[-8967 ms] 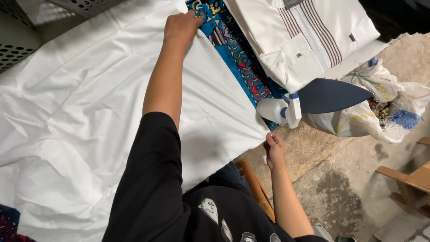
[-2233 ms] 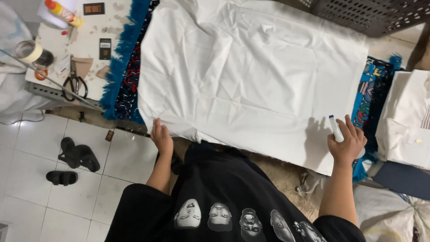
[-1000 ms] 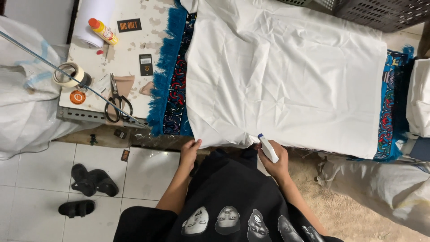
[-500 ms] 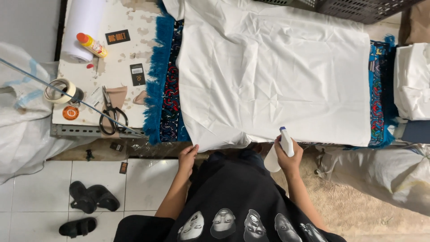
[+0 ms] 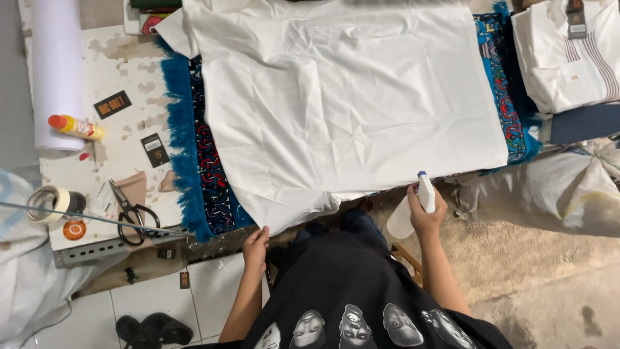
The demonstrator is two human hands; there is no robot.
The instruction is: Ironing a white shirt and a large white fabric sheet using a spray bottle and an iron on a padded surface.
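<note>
1. right hand (image 5: pixel 423 216) fingers clenched round a white plastic spray bottle (image 5: pixel 413 210), just off the near edge of the creased white cloth (image 5: pixel 349 103).
2. left hand (image 5: pixel 256 245) fingers loose, touching the cloth's near corner.
3. fringed blue patterned rug (image 5: pixel 194 161) beneath; scissors (image 5: pixel 129 213) and tape roll (image 5: pixel 48 201) on the worn tabletop (image 5: pixel 129 71).

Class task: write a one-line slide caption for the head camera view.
White cloth spread over a blue fringed mat; right hand holds a spray bottle, left hand at the cloth's near edge.
</note>
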